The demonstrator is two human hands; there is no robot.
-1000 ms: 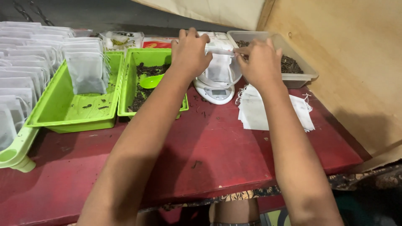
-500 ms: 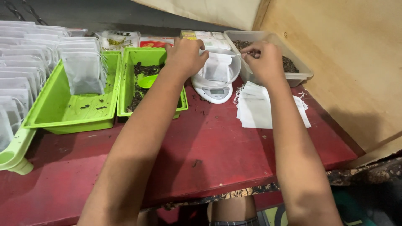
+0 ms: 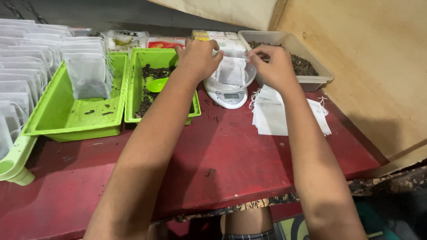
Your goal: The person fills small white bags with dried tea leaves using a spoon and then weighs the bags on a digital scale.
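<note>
Left to right: filled pouches [image 3: 86,73] stand in a green tray [image 3: 66,120]; left hand [image 3: 198,58] and right hand [image 3: 271,66] pinch one small pouch [image 3: 232,71] above the scale [image 3: 229,91]; filling appears in hand; steadiness required.

Far edge, behind green trays: white-yellow packet [image 3: 124,40], red packet [image 3: 165,42], pale box with yellow corner [image 3: 218,37]. Small grey screen [image 3: 231,96] on white scale's near face, centre.
</note>
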